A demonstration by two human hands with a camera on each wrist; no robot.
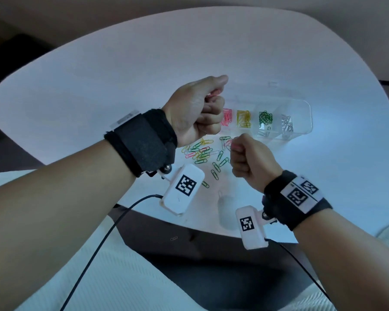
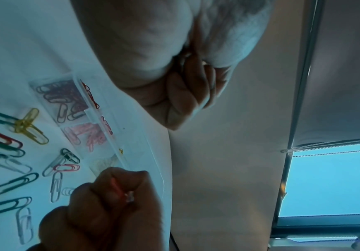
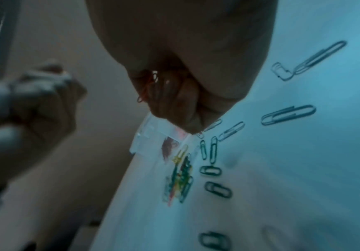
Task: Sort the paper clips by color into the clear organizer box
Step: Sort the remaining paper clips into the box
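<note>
Both hands are curled: left hand [image 1: 198,108] pinches a pink clip [image 1: 215,93] at frame centre, right hand [image 1: 248,161] another pink clip [image 1: 235,147]. Clips look light, springy and slippery, so pinch across the loops.

Head view downward, wrist views close, sharing table [image 1: 121,63]

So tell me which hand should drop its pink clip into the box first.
Probably the left hand: it pinches a pink clip right over the box's pink section. The right hand, also holding a pink clip, sits nearer the loose pile.
</note>
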